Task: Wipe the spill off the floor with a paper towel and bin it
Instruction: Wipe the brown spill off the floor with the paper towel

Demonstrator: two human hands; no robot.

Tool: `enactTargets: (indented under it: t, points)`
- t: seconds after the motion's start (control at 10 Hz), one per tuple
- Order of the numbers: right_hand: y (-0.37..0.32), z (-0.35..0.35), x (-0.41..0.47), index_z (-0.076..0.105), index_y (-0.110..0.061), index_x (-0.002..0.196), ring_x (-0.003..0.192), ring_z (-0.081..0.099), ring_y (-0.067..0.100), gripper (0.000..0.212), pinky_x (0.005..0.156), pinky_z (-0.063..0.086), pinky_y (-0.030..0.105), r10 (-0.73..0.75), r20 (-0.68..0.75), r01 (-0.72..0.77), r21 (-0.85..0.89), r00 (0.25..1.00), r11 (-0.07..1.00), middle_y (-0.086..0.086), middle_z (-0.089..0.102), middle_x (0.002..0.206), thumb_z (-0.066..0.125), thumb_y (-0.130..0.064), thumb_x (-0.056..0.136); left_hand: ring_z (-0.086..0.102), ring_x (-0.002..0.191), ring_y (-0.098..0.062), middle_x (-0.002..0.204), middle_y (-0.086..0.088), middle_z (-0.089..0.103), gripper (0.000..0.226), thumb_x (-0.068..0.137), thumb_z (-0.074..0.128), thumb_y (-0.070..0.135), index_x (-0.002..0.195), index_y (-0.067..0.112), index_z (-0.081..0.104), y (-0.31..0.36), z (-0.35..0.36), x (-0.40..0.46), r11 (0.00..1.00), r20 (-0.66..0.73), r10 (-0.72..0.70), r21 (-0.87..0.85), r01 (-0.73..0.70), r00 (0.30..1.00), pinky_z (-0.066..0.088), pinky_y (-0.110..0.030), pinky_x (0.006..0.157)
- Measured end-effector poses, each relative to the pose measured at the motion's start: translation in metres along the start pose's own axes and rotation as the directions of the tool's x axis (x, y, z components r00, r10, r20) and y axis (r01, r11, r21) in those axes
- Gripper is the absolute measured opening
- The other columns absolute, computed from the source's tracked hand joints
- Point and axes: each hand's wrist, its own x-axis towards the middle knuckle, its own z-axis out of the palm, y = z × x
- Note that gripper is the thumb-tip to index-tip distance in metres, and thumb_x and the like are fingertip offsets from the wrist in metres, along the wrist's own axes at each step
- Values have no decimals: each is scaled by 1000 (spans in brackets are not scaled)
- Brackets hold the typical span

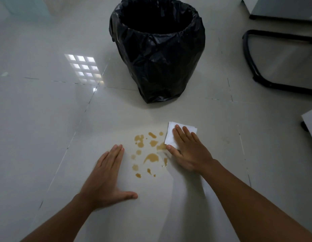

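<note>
Right of the spill (148, 152), the right hand (188, 152) presses flat, fingers spread, on the paper towel (171, 135); a hasty sweep probably smears droplets leftward.

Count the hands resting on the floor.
2. The left hand lies flat left of the spill; the right hand presses the paper towel at its right edge.

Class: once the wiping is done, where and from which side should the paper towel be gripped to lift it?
Probably the paper towel's far corner, pinched from the bin side. It lies flat under the right hand; its near edge touches the spill.
</note>
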Motion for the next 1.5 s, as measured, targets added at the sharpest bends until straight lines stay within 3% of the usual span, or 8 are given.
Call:
enactTargets:
  t: [0.2, 0.3, 0.5, 0.7, 0.8, 1.0, 1.2, 1.5]
  points:
    - [-11, 27, -51, -8, -21, 156, 148, -19, 10, 85, 120, -10, 33, 86, -59, -84, 47, 995, 995, -8, -16, 163, 11, -72, 90, -3, 156, -22, 169, -10, -1, 144, 62, 45, 101, 159, 3, 2, 1, 1, -2, 999, 21, 7, 43, -8, 1000, 6, -42, 124]
    - [-6, 22, -30, -11, -21, 155, 148, -21, 11, 86, 121, -10, 36, 146, -44, -142, 91, 988, 986, -7, -18, 163, 7, -73, 89, 1, 156, -23, 169, -12, 2, 143, 63, 45, 101, 158, 2, 6, 0, 0, 0, 999, 16, 9, 45, -10, 1000, 7, -43, 124]
    - [-17, -1, 20, -7, -22, 156, 148, -19, 7, 77, 118, -12, 31, 37, 18, -40, 196, 999, 980, -8, -13, 164, 17, -64, 96, 5, 156, -26, 168, -15, 7, 143, 63, 45, 101, 158, -1, 10, 1, -1, 1, 999, 16, 5, 43, -6, 1000, 7, -42, 123]
    - [-24, 27, -44, -2, -26, 156, 146, -20, 0, 74, 117, -11, 25, -33, -100, 42, 97, 994, 994, -15, -12, 162, 18, -65, 96, 2, 156, -24, 168, -13, 4, 143, 63, 45, 101, 158, 1, 8, 1, 1, -1, 999, 2, 7, 33, -7, 1000, 8, -42, 123]
    - [-10, 30, -52, 2, -26, 157, 148, -14, 0, 75, 123, -1, 32, -46, -84, 50, 43, 995, 998, -14, -6, 164, 13, -67, 94, 5, 156, -24, 168, -13, 7, 142, 63, 46, 100, 158, 1, 11, 0, -1, 0, 999, 6, 9, 34, -9, 1000, 11, -43, 122]
    - [0, 15, -11, -6, -18, 156, 150, -14, 11, 84, 121, -7, 33, 128, -108, -116, 113, 986, 987, -3, -10, 165, 15, -68, 92, 7, 156, -26, 168, -15, 8, 142, 64, 45, 100, 157, -1, 12, 1, 0, 2, 999, 12, 12, 43, -12, 1000, 10, -43, 123]
    - [-7, 21, -33, -6, -21, 156, 147, -21, 5, 85, 118, -9, 28, 62, -78, -54, 95, 995, 994, -7, -16, 164, 17, -71, 91, 8, 156, -26, 168, -15, 9, 141, 64, 46, 100, 157, -1, 13, -2, 0, 0, 998, 7, 9, 57, -9, 1000, 10, -43, 123]
    - [16, 16, -42, -9, -16, 155, 149, -15, 8, 92, 121, -5, 30, 175, -70, -170, 77, 982, 982, -3, -13, 164, 11, -75, 87, 7, 156, -25, 168, -13, 8, 140, 65, 45, 100, 158, 1, 12, -1, 1, 1, 998, 8, 12, 65, -13, 1000, 8, -42, 124]
